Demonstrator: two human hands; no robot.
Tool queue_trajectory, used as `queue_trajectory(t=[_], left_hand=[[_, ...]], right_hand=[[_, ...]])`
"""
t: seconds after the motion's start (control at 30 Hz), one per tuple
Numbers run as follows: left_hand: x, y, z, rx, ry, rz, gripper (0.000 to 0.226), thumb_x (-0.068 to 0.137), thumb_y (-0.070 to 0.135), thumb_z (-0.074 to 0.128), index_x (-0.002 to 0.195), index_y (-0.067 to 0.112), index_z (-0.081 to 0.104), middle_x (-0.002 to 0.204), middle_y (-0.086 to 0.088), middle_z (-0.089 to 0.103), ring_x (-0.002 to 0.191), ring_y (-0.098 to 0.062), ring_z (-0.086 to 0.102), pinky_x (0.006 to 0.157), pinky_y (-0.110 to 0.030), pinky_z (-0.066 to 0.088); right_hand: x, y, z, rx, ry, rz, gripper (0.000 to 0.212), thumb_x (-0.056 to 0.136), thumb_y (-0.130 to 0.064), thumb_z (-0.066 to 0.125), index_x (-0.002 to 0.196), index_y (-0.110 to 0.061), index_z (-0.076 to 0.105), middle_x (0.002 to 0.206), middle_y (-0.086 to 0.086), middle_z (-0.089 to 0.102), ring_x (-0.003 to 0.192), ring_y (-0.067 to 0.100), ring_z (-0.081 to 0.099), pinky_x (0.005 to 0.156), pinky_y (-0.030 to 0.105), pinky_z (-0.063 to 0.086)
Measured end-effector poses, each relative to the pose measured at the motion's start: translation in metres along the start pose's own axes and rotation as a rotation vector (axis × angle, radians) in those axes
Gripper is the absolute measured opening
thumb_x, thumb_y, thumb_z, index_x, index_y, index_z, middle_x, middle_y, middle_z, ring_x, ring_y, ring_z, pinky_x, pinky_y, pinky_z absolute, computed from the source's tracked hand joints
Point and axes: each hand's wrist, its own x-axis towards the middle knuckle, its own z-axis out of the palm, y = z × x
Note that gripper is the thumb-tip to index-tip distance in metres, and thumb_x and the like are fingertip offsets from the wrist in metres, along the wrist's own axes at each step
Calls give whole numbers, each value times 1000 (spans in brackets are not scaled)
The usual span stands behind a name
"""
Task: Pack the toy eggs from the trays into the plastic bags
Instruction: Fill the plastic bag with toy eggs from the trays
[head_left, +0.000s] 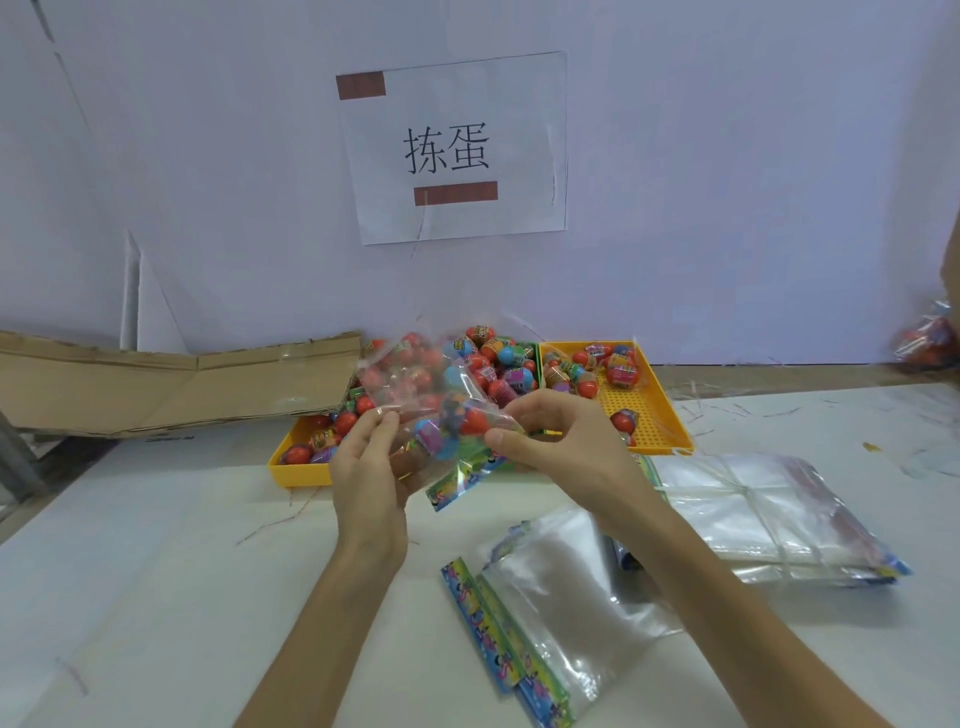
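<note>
While both hands pinch it, left hand (369, 467), right hand (556, 441), clear crinkled plastic bag (415, 389), red-capped toy eggs (470, 421) inside

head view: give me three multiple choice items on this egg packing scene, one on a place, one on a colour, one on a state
1. Where does the bundle of empty clear plastic bags lie?
A. on the white table, right of the hands
B. inside a tray
C. on the cardboard

2. What colour is the perforated plastic tray at the right?
A. blue
B. yellow
C. white

3. What state is the clear plastic bag of toy eggs in?
A. lying flat on the table
B. hanging on the wall
C. held up by both hands

Answers:
1 A, it rests on the table surface at the right.
2 B, its base and rim are yellow.
3 C, the left hand and right hand pinch it above the table.
</note>
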Motion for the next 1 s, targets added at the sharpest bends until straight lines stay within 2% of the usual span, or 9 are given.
queue_trajectory(t=[0.07,0.17,0.23,0.37,0.5,0.67,0.8,0.9,1.0], left_hand=[[0,3,-2,-96,-83,-51,28,103,12,44,89,11,68,86,-7,76,73,-23,73,62,-34,60],[-1,9,-3,-206,-239,-65,27,98,16,47,80,12,67,97,-11,76,77,-20,72,67,-30,57],[-1,12,-4,-186,-285,-37,23,99,26,52,88,15,69,99,-9,73,88,-19,72,75,-31,56],[4,14,-7,-53,-223,4,34,84,48,63,99,20,73,89,-2,72,76,-13,68,71,-27,57],[8,10,-10,22,-33,10,26,93,35,65,105,13,73,79,0,68,61,-9,60,55,-23,50],[13,6,-12,4,151,63,22,97,24,64,111,10,74,58,3,57,43,-5,47,41,-19,44],[13,9,-16,-53,69,3,17,97,22,63,103,12,75,59,4,57,35,-4,35,34,-16,35],[13,10,-18,-46,22,-26,24,99,19,61,81,18,76,58,5,60,34,-4,33,34,-16,34],[11,7,-14,51,-38,-35,19,100,15,59,87,11,73,64,0,64,33,-4,31,32,-17,32]], right_hand=[[2,1,0,36,56,-19,5,85,-25,81,82,-25,77,83,1,75,85,21,72,76,32,62],[4,-2,-3,88,91,-24,11,89,-18,76,80,-23,76,84,3,76,84,19,74,70,26,60],[4,-4,-6,104,74,-13,9,92,-17,72,84,-19,74,85,4,76,86,19,74,73,28,61],[5,-5,-9,77,50,-1,11,96,-23,68,87,-19,74,86,12,75,88,29,73,85,43,61],[4,-4,-7,58,70,-1,18,95,-30,68,80,-23,74,88,28,66,92,45,66,87,55,58],[5,-2,-8,62,83,55,17,96,-20,68,80,-14,74,72,0,75,70,16,74,68,27,60],[5,-1,-11,75,27,127,6,94,-14,70,93,-12,75,84,3,78,81,21,76,74,32,62],[6,-4,-19,-64,-10,95,26,88,-16,76,110,-29,71,100,-8,76,94,10,72,79,28,56],[5,-6,-19,-39,-63,8,34,88,-30,77,119,-35,66,109,-13,73,102,4,69,89,27,53]])
